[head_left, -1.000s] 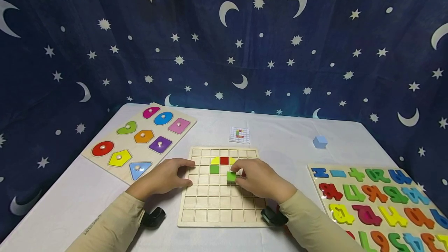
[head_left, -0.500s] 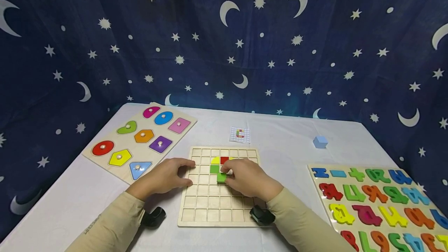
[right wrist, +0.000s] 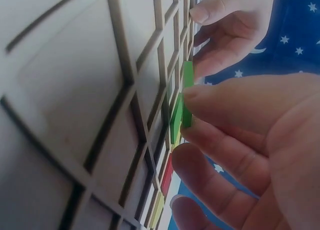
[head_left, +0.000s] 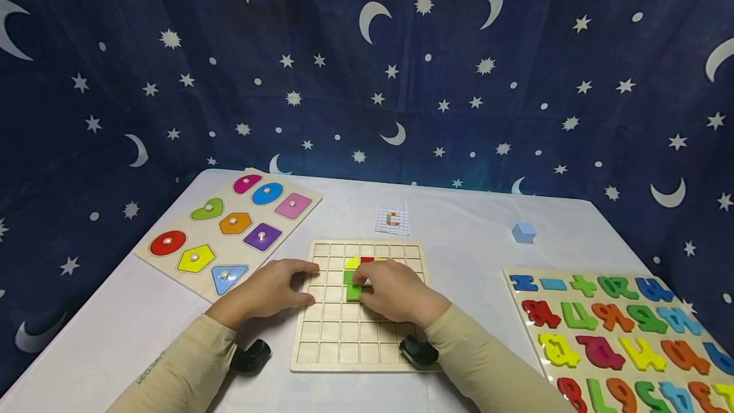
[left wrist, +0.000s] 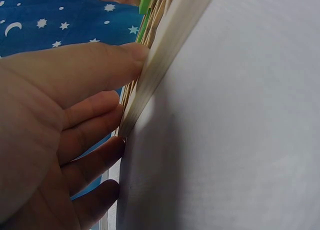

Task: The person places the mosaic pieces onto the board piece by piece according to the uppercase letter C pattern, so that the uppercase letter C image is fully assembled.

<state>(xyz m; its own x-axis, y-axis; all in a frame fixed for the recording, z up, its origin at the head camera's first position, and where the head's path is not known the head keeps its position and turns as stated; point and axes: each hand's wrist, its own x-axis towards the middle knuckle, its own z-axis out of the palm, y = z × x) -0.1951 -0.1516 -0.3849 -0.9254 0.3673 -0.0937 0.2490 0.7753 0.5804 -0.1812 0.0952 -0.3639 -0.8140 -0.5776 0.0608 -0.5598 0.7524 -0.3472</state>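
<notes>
In the head view, my right hand (head_left: pixel 395 292) pinches a green square tile (head_left: pixel 352 292) between thumb and fingers, just above the wooden grid board (head_left: pixel 332 352). The right wrist view shows this tile edge-on, raised slightly off the grid. Another green tile (head_left: pixel 348 277) lies in a cell just beyond it. Behind that are a yellow rounded tile (head_left: pixel 351 263) and a red tile (head_left: pixel 367 260), partly covered by my right fingers. My left hand (head_left: pixel 266 289) touches the board's left edge with thumb and fingertips, the fingers relaxed.
A small pattern card (head_left: pixel 392 221) lies behind the board. On the left is a knobbed shape puzzle (head_left: pixel 269 209); on the right, a letter and number puzzle (head_left: pixel 573 336). A light blue cube (head_left: pixel 524 232) sits farther back. A starry curtain (head_left: pixel 367 81) hangs behind the table.
My right hand has moved left across the board with the green tile, from right of the placed green tile to just in front of it. My left hand has stayed put.
</notes>
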